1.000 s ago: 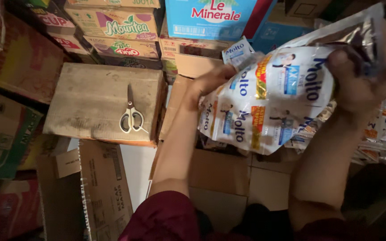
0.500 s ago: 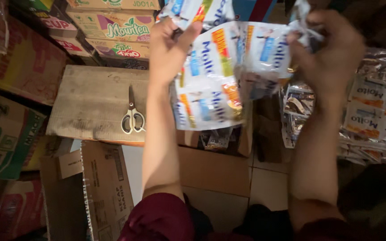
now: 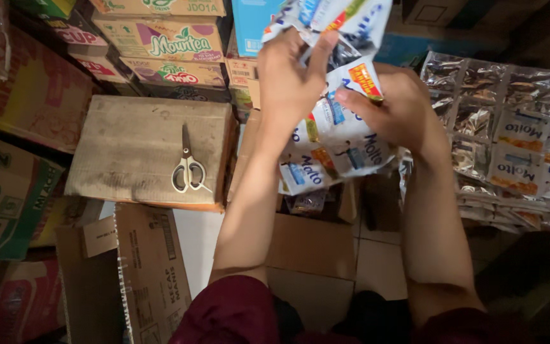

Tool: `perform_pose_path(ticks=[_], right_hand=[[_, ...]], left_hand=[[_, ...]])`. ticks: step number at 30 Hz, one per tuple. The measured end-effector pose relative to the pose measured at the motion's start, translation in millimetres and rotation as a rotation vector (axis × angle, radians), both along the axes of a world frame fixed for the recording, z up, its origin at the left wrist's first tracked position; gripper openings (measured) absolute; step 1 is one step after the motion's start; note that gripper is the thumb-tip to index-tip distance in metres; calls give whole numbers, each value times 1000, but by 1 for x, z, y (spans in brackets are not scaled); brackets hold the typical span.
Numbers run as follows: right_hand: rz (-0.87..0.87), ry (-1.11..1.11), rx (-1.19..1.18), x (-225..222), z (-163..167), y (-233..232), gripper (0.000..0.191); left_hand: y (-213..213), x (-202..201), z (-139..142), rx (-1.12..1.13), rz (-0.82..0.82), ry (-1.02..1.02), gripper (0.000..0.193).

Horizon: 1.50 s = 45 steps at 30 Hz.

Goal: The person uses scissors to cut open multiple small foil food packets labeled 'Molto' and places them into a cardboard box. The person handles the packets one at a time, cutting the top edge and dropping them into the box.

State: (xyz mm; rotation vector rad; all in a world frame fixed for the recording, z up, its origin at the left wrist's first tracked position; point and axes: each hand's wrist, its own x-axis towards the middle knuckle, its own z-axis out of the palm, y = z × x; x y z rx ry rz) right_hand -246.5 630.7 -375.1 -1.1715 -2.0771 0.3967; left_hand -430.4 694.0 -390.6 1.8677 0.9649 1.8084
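Note:
My left hand (image 3: 291, 79) and my right hand (image 3: 396, 108) both grip a connected strip of white and blue sachets (image 3: 338, 137), held up over an open cardboard box (image 3: 310, 245). The strip runs from above my left hand down to below my right hand, where its lower sachets hang loose. My right hand pinches the strip near its middle. A pair of scissors (image 3: 187, 169) with white handles lies to the left on a closed brown carton (image 3: 141, 153), apart from both hands.
A heap of silver-backed sachet strips (image 3: 510, 146) lies at the right. Stacked printed cartons (image 3: 160, 41) fill the back and left. A flattened cardboard piece (image 3: 151, 274) lies at the lower left on the white tiled floor (image 3: 380, 271).
Both hands have come closer together on the sachet strip, the right hand dropping lower and toward the middle. The strip now hangs folded and narrower than before.

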Motion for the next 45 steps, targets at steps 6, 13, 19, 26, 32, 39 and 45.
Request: perform_pose_path(ticks=[6, 13, 19, 26, 32, 39, 45], right_hand=[[-21, -93, 207, -13, 5, -8, 18], [69, 36, 74, -1, 8, -8, 19], [-82, -273, 134, 15, 20, -18, 25], [-118, -456, 164, 22, 13, -13, 30], [-72, -400, 159, 34, 11, -13, 30], [-38, -324, 55, 31, 16, -14, 26], [-3, -271, 83, 30, 16, -13, 25]], left_hand=[[2, 2, 0, -46, 66, -35, 18], [3, -14, 8, -196, -69, 135, 24], [-22, -16, 22, -386, 334, 760, 61], [-23, -4, 23, 357, 129, 745, 40], [-11, -9, 14, 429, -203, 607, 13], [-6, 0, 2, 388, -271, 541, 9], [-2, 7, -9, 367, -257, 539, 9]])
